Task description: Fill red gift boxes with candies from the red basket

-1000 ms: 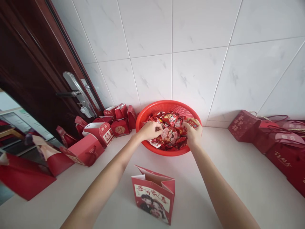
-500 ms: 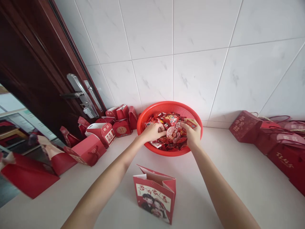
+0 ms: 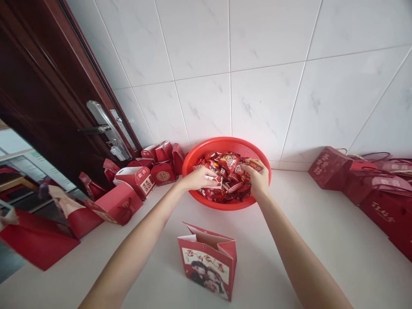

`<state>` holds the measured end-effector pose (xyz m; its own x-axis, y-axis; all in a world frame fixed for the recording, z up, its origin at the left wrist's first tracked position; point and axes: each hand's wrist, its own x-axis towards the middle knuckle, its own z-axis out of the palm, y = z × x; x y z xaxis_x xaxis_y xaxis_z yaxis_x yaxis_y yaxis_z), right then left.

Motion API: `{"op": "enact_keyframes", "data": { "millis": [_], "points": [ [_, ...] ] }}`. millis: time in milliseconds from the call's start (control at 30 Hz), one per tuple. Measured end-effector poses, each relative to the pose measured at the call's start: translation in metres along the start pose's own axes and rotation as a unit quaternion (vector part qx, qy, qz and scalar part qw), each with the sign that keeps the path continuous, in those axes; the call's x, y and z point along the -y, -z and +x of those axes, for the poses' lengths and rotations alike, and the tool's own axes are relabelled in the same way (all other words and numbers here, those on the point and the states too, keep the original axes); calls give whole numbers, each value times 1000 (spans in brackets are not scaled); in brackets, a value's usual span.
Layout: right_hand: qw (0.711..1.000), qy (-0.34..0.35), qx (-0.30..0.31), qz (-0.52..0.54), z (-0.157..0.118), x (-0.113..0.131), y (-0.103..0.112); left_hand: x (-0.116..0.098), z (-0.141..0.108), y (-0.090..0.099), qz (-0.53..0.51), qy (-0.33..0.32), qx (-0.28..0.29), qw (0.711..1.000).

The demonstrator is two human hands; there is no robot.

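Observation:
A red perforated basket (image 3: 227, 205) full of red-wrapped sweets (image 3: 228, 162) stands against the tiled wall. Over its left part, my left hand (image 3: 200, 178) is closed on a small red and white packet (image 3: 216, 182). My right hand (image 3: 258, 179), at the basket's right side, is closed round a tan and red packet (image 3: 255, 165). Nearer to me, a red paper bag (image 3: 209, 268) with a printed couple on its front stands upright on the white surface, its top open.
Red gift boxes (image 3: 119, 201) line the left side by a dark door (image 3: 64, 86) with a metal handle. More red boxes and bags (image 3: 380, 201) stand at the right. The white tabletop (image 3: 309, 223) runs along the wall.
My left hand has lifted a little and now shows a red and white packet in its fingers. My right hand stays over the basket with its packet. The view has shifted slightly.

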<state>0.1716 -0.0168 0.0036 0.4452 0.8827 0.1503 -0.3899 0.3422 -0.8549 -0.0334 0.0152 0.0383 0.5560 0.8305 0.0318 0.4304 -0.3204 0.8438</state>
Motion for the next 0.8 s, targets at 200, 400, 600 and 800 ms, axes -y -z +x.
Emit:
{"op": "enact_keyframes", "data": {
  "millis": [200, 400, 600, 800],
  "points": [
    [998, -43, 41, 0, 1, 2, 2, -1, 0, 1, -117, 42, 16, 992],
    [989, -67, 132, 2, -2, 3, 3, -9, 5, -7, -228, 56, 46, 971],
    [981, -59, 182, -18, -3, 5, 4, -11, 10, -15, -230, 22, 64, 971],
    [978, -70, 195, -19, -2, 6, 5, -12, 12, -22, -246, -9, -62, 967]
  ]
}}
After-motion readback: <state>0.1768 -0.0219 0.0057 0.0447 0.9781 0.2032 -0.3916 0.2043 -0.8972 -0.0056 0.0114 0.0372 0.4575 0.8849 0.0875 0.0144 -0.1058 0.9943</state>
